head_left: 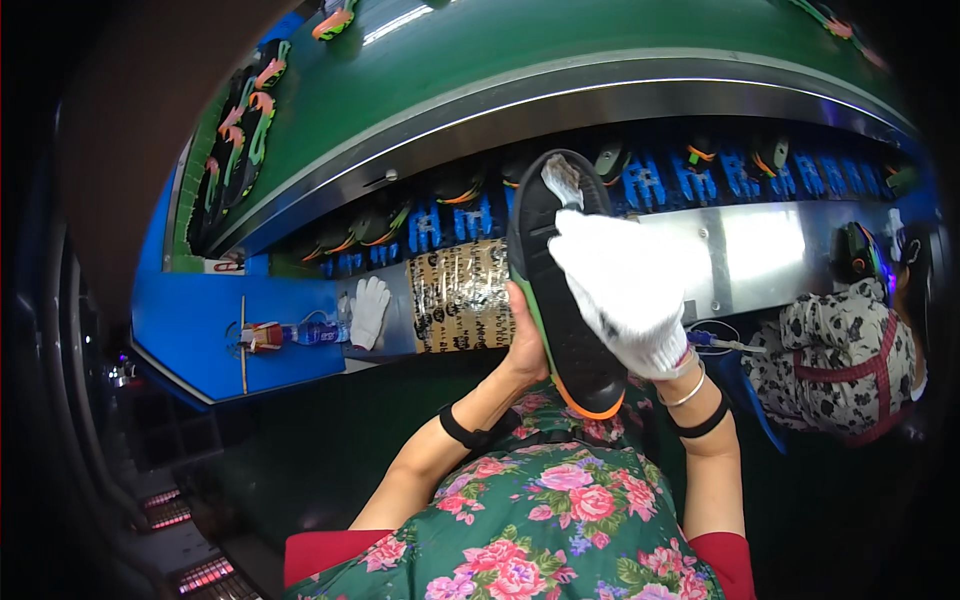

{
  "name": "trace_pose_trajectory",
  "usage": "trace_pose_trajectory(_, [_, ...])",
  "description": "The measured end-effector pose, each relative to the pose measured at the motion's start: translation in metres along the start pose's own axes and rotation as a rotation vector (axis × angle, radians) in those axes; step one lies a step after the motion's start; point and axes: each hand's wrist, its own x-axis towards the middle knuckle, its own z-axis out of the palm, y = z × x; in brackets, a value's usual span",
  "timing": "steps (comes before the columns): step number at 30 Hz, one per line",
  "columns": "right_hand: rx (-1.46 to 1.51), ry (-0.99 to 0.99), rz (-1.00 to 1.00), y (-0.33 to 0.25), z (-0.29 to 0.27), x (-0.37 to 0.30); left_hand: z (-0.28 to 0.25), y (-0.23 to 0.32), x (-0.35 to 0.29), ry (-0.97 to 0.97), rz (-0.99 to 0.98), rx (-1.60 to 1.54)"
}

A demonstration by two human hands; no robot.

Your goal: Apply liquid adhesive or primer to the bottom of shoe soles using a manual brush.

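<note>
A black shoe sole (545, 262) with a green side edge and an orange rim at its near end stands lengthwise in front of my body. My bare left hand (527, 338) is closed around its left side, with the thumb along the edge. Over the sole's right half is my right hand (630, 285), in a white knitted glove, its fingers curled together toward the far end. A whitish, shiny scrap or patch (563, 183) shows beyond these fingertips on the sole. Whatever the fingers pinch is hidden by the glove.
A green conveyor belt (500, 45) with colourful shoe parts runs behind a metal rail (600, 85). Below it, several blue racks (643, 182) line a shelf. A loose white glove (369, 312) and a bottle (315, 333) lie at left. Another person's patterned sleeve (840, 350) is at right.
</note>
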Motion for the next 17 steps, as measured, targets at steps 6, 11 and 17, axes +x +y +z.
trace_pose_trajectory(6, [0.475,0.061,0.142,-0.016,-0.007,0.013,-0.019,-0.003,-0.004,-0.052,-0.103,-0.166])
trace_pose_trajectory(11, [0.213,0.06,0.116,-0.009,-0.001,0.002,-0.02,-0.006,-0.003,0.003,-0.047,-0.129])
trace_pose_trajectory(17, [0.489,0.065,0.094,-0.012,0.0,0.014,-0.047,-0.008,0.004,-0.07,-0.092,0.084])
